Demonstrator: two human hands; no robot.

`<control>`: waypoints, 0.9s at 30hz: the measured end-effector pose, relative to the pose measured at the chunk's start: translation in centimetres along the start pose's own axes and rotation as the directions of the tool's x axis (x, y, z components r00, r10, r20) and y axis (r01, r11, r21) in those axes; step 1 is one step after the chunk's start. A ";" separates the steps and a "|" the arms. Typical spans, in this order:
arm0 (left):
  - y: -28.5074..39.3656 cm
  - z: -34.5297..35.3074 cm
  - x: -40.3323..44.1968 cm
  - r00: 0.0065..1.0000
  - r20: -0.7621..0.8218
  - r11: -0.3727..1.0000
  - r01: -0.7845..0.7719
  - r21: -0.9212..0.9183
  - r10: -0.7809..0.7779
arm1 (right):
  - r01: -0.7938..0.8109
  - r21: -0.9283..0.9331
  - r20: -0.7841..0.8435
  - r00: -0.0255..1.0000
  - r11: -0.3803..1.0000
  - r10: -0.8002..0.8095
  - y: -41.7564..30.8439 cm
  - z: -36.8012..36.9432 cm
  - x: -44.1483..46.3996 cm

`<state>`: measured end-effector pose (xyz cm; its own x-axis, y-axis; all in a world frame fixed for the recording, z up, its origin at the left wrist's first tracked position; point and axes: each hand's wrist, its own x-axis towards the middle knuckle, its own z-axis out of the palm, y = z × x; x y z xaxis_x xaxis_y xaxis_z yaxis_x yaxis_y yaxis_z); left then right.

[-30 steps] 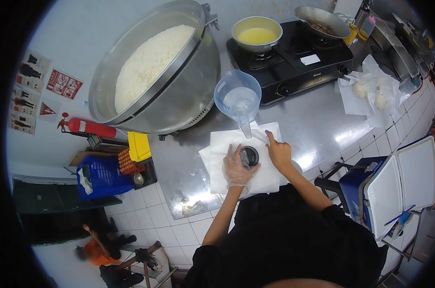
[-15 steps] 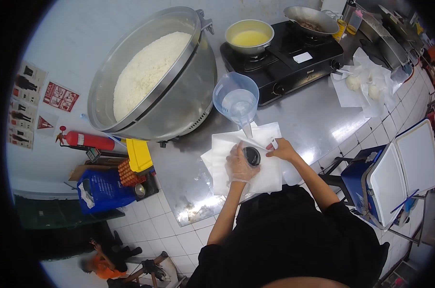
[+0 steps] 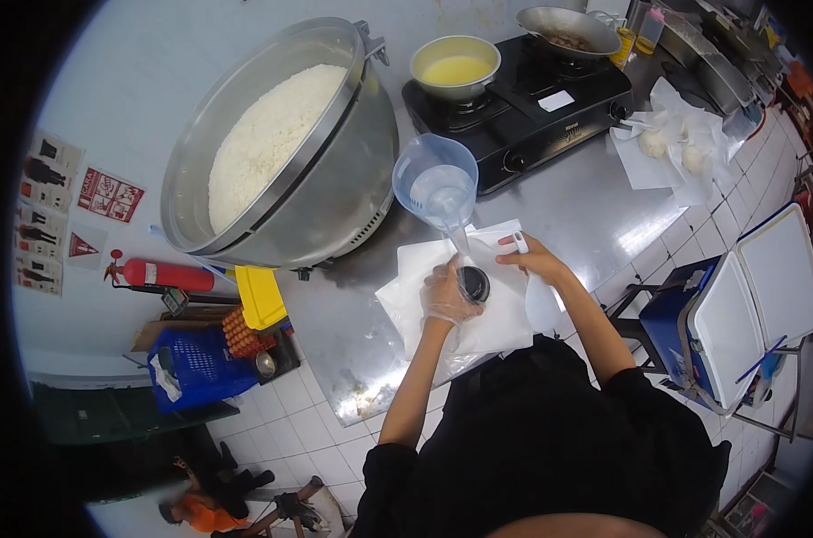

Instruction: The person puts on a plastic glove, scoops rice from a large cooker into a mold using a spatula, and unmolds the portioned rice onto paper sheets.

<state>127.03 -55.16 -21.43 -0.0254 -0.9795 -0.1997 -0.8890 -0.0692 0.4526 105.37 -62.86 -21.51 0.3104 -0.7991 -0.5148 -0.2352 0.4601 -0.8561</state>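
Head view: I count one black cup (image 3: 474, 284), my gloved left hand (image 3: 449, 297) curled around it over papers (image 3: 503, 330) by the table (image 3: 333, 327)'s near edge; my right hand (image 3: 539, 260), angled inward, pinches one white handle (image 3: 520, 242).

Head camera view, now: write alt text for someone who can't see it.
A gloved left hand cups a dark round object over white paper, while the right hand holds a white-handled utensil. Beyond them stand a blue-tinted clear jug, a large metal pot of rice and a black stove with two pans.
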 end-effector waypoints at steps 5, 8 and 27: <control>-0.4 -1.6 0.7 0.994 0.111 0.994 -0.005 -0.108 0.017 | -0.102 -0.187 0.065 0.991 0.977 0.116 0.9 -1.8 0.7; -1.4 -2.7 0.6 0.995 0.087 0.803 0.018 -0.596 0.043 | -0.054 -0.235 0.064 0.995 0.971 0.071 1.7 -1.8 0.6; 10.7 -9.8 -1.6 0.934 -0.011 -0.490 0.177 -0.853 0.358 | 0.473 -0.316 0.090 0.878 0.823 -0.470 1.7 -1.1 -3.5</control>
<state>122.01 -56.19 -7.75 -0.3364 -0.9416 -0.0149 0.8213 -0.3011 0.4846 102.91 -59.72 -21.15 0.4661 -0.8831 -0.0539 -0.3379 -0.1214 -0.9333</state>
